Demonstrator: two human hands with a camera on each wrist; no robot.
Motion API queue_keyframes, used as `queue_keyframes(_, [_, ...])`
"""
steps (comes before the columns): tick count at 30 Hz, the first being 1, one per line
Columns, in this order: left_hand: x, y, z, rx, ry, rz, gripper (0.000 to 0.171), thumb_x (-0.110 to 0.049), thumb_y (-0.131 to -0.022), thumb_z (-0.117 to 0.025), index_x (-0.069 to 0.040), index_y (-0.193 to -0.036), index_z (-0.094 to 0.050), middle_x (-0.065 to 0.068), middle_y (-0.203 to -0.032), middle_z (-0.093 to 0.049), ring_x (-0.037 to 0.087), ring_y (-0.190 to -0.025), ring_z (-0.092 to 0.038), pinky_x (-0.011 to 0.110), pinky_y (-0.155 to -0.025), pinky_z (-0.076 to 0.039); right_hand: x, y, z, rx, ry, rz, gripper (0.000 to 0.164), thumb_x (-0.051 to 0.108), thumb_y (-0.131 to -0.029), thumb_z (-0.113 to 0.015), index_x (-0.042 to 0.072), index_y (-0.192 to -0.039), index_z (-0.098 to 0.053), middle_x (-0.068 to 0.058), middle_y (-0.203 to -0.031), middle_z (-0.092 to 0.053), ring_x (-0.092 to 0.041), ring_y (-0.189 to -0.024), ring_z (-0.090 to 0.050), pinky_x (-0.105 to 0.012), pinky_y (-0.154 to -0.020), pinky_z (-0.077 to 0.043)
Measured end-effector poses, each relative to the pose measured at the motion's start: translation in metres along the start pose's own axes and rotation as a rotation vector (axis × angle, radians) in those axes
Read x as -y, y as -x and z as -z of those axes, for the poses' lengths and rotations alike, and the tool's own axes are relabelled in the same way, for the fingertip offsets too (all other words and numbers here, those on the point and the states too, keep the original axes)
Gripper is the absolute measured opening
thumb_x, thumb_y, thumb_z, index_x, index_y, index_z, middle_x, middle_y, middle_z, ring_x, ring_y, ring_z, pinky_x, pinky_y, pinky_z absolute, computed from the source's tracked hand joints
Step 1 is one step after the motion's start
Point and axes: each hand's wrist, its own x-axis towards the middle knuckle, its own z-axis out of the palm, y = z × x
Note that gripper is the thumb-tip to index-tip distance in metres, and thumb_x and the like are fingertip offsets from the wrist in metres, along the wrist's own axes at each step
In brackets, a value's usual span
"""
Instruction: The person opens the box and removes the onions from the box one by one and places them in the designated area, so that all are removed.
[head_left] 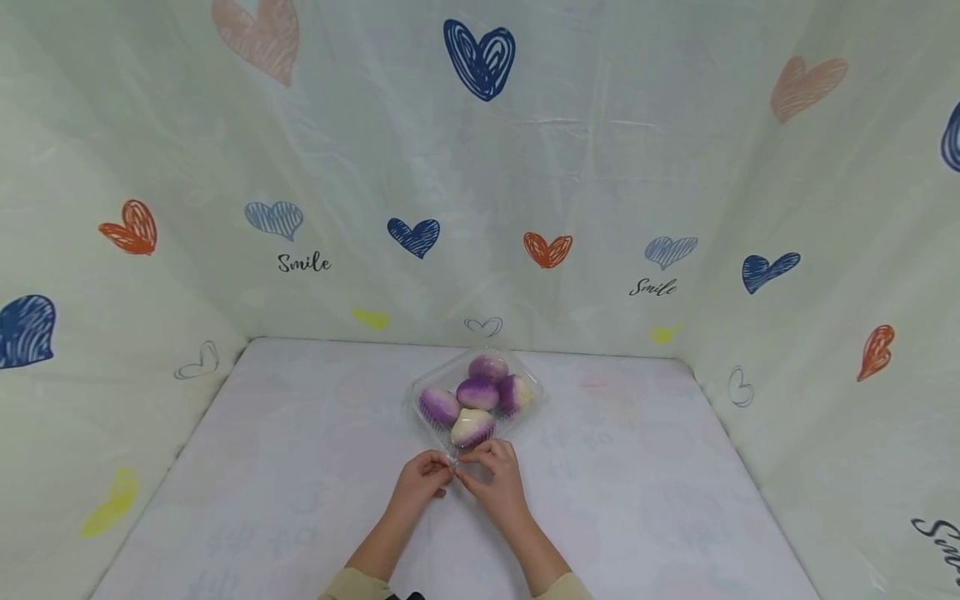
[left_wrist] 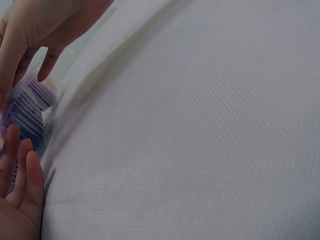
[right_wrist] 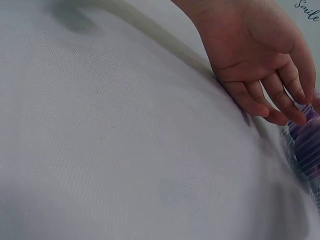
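A clear plastic box (head_left: 447, 372) sits on the table, turned with one corner toward me. In it lie several purple-and-white turnips (head_left: 477, 393), one showing its pale pointed end. My left hand (head_left: 420, 482) pinches at the near corner from the left, fingers bent. From the right, my right hand (head_left: 498, 482) pinches the same corner between thumb and index finger. Both sets of fingertips almost meet there and partly cover the corner. In the left wrist view the ribbed side of the plastic box (left_wrist: 30, 107) shows between the fingers.
A white cloth-like cover (head_left: 637, 483) lies over the table. Pale curtains (head_left: 585, 167) printed with hearts and the word Smile hang behind it and on both sides. The box stands in the far half, close to the back curtain.
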Motion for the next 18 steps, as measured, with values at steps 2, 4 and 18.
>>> queue_keyframes(2, [-0.0003, 0.0003, -0.0001, 0.006, -0.010, -0.010, 0.015, 0.002, -0.087, -0.063, 0.014, -0.094, -0.059, 0.001, -0.079, -0.063, 0.010, -0.073, -0.058, 0.024, -0.058, -0.051, 0.0000, -0.0002, 0.0001, 0.001, 0.019, 0.011, 0.024, 0.008, -0.067, -0.089, 0.013, -0.086, -0.076, 0.005, -0.088, -0.057, -0.016, -0.091, -0.050, -0.032, -0.080, -0.040])
queue_keyframes(4, [-0.0006, 0.0001, -0.0003, 0.007, -0.013, -0.001, 0.014, 0.001, -0.087, -0.062, 0.014, -0.094, -0.059, 0.001, -0.080, -0.063, 0.010, -0.073, -0.058, 0.025, -0.059, -0.052, 0.0001, -0.0006, 0.0002, 0.001, 0.044, 0.023, 0.023, 0.010, -0.067, -0.089, 0.015, -0.086, -0.077, 0.006, -0.088, -0.057, -0.015, -0.090, -0.050, -0.034, -0.080, -0.037])
queue_keyframes(18, [0.0060, -0.0031, -0.0026, -0.010, 0.002, 0.031, 0.011, 0.003, -0.084, -0.061, 0.011, -0.091, -0.059, 0.002, -0.079, -0.064, 0.013, -0.073, -0.061, 0.026, -0.064, -0.054, 0.0002, -0.0051, 0.0012, 0.035, 0.076, 0.021, 0.021, 0.012, -0.067, -0.089, 0.016, -0.084, -0.077, 0.007, -0.087, -0.057, -0.015, -0.091, -0.051, -0.039, -0.083, -0.032])
